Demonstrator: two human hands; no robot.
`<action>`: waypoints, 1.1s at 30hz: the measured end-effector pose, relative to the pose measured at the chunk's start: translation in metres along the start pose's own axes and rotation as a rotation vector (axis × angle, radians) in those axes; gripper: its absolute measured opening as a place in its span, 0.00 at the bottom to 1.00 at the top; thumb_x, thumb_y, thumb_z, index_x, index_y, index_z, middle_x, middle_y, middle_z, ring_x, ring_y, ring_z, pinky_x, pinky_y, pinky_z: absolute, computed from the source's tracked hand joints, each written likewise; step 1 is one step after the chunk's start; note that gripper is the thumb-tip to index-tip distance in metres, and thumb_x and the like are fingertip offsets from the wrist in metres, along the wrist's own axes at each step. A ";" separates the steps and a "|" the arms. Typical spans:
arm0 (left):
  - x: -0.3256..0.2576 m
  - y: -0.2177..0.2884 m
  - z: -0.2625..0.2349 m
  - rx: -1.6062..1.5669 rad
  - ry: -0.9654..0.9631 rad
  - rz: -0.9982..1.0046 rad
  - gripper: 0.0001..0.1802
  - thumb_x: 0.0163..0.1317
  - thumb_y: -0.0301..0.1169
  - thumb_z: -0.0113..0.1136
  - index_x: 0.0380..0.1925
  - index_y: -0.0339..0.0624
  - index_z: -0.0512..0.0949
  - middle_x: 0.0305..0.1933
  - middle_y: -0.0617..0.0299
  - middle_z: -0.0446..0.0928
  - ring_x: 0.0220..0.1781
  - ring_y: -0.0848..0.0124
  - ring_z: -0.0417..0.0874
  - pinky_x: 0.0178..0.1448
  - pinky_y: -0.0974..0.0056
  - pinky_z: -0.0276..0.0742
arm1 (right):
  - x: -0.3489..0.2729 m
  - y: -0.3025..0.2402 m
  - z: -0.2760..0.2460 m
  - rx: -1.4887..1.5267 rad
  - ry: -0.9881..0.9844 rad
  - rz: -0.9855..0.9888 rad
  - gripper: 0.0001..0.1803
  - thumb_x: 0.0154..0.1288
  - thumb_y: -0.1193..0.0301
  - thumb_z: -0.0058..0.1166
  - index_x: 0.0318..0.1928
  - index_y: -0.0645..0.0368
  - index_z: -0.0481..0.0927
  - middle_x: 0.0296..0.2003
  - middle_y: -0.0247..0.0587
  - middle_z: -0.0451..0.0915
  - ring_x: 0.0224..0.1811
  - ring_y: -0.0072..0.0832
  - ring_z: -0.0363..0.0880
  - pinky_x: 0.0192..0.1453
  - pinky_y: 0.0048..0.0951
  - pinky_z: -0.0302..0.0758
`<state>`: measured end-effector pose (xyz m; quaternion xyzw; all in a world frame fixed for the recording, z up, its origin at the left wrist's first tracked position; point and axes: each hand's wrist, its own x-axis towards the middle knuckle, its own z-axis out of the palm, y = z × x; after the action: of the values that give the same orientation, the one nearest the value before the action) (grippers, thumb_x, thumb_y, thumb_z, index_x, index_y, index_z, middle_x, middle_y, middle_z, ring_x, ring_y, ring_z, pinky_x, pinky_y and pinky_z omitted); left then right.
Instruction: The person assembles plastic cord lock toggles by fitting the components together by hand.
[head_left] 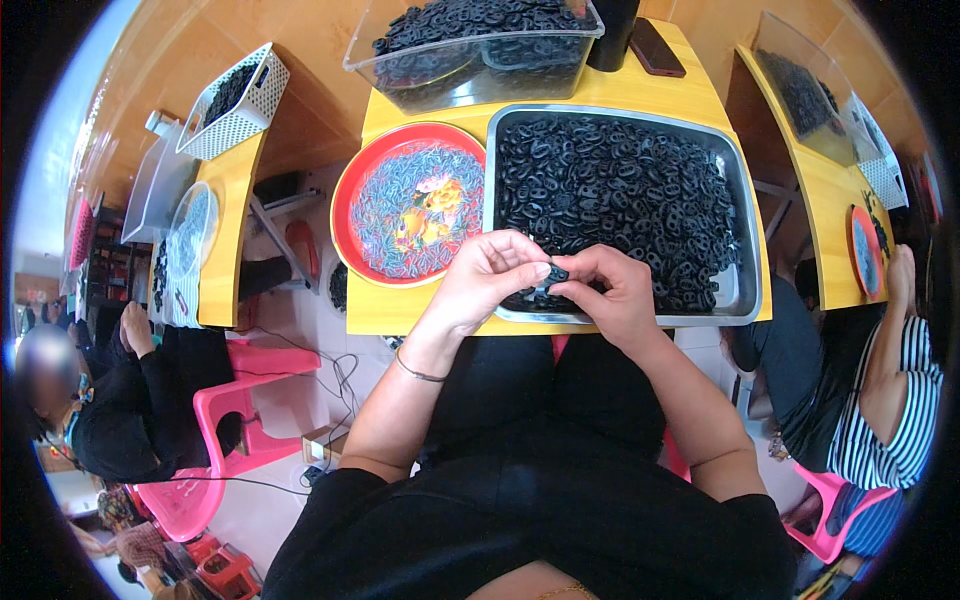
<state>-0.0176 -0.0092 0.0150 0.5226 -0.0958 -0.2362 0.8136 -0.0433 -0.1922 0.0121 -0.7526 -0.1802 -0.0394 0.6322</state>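
My left hand [487, 275] and my right hand [612, 290] meet over the near edge of the yellow table [600, 95]. Both pinch one small black plastic part [555, 274] between their fingertips. Just beyond the hands lies a metal tray [745, 230] heaped with several more black parts. To its left stands a round red plate [347, 190] holding many thin pale blue pieces.
A clear plastic tub [470, 60] of black parts stands at the table's far side, with a dark phone [657, 47] beside it. People sit at yellow tables on the left [225, 230] and right [825, 190]. Pink plastic chairs [225, 420] stand on the floor.
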 end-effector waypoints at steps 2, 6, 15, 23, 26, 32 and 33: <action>0.000 -0.001 -0.001 -0.006 -0.006 -0.003 0.04 0.54 0.20 0.58 0.31 0.35 0.75 0.31 0.61 0.78 0.34 0.78 0.78 0.40 0.74 0.74 | 0.000 0.000 0.000 0.003 0.000 -0.002 0.12 0.48 0.82 0.60 0.37 0.65 0.78 0.31 0.36 0.77 0.30 0.16 0.76 0.33 0.16 0.73; 0.000 -0.001 -0.001 -0.033 0.003 -0.007 0.05 0.54 0.20 0.59 0.31 0.35 0.75 0.31 0.61 0.78 0.34 0.78 0.78 0.40 0.74 0.74 | 0.000 0.000 0.001 0.029 0.000 0.041 0.13 0.48 0.81 0.61 0.37 0.65 0.78 0.31 0.36 0.77 0.30 0.16 0.76 0.34 0.16 0.73; 0.001 0.000 0.000 -0.034 0.011 0.011 0.04 0.54 0.21 0.59 0.31 0.35 0.76 0.31 0.60 0.78 0.33 0.78 0.78 0.39 0.75 0.74 | 0.000 0.004 0.000 0.023 -0.046 0.038 0.17 0.49 0.81 0.61 0.42 0.64 0.75 0.30 0.34 0.77 0.29 0.14 0.75 0.32 0.15 0.71; 0.002 -0.001 0.000 -0.021 0.014 0.020 0.04 0.54 0.20 0.58 0.31 0.35 0.76 0.31 0.60 0.78 0.33 0.78 0.78 0.40 0.74 0.74 | 0.002 0.000 0.001 0.054 -0.010 0.068 0.16 0.47 0.78 0.63 0.39 0.63 0.76 0.28 0.34 0.77 0.28 0.16 0.75 0.31 0.16 0.71; 0.001 -0.001 0.000 -0.014 0.014 0.023 0.04 0.54 0.20 0.59 0.31 0.35 0.76 0.32 0.60 0.78 0.34 0.78 0.78 0.41 0.74 0.74 | 0.002 -0.001 0.002 0.059 0.018 0.098 0.16 0.45 0.75 0.64 0.37 0.62 0.78 0.28 0.36 0.77 0.27 0.18 0.76 0.31 0.19 0.73; 0.001 0.000 0.000 0.016 -0.006 -0.002 0.04 0.54 0.21 0.59 0.31 0.35 0.76 0.31 0.61 0.78 0.34 0.78 0.78 0.41 0.74 0.74 | -0.001 0.002 0.000 -0.005 0.020 0.063 0.13 0.45 0.75 0.64 0.35 0.62 0.79 0.27 0.37 0.77 0.25 0.19 0.76 0.30 0.18 0.73; 0.000 -0.001 -0.001 0.015 -0.019 -0.007 0.04 0.54 0.21 0.59 0.31 0.35 0.76 0.31 0.61 0.78 0.34 0.78 0.78 0.41 0.74 0.74 | -0.001 0.001 -0.001 -0.014 0.015 0.045 0.12 0.45 0.76 0.64 0.34 0.61 0.79 0.27 0.37 0.78 0.25 0.19 0.76 0.29 0.18 0.73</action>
<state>-0.0172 -0.0089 0.0140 0.5268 -0.1037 -0.2432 0.8078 -0.0437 -0.1931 0.0114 -0.7607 -0.1583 -0.0320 0.6287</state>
